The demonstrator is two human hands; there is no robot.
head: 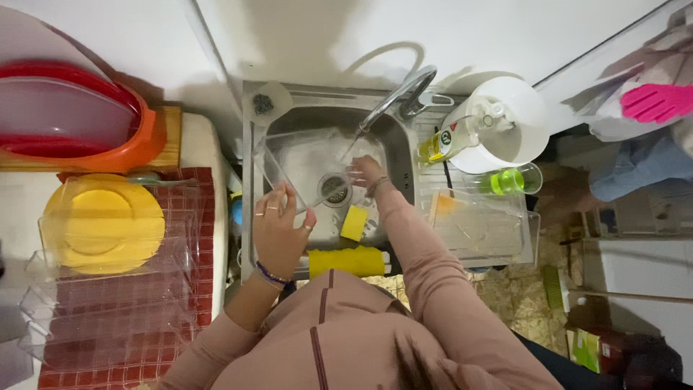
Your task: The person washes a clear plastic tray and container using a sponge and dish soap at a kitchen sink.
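- The clear plastic container (299,170) sits tilted in the steel sink (393,144) at the frame's centre, under the water running from the faucet (393,101).
- Your left hand (280,227) grips its near rim, fingers curled over the edge.
- Your right hand (366,173) reaches inside it by the drain; fingers look loosely spread, though I cannot tell whether they pinch anything.
- A yellow sponge (354,222) lies just below your right wrist.
- A dish soap bottle (462,133) lies right of the faucet.
- More clear containers (108,303) rest on the red checked cloth (206,217) at lower left, near a yellow plate (101,220).
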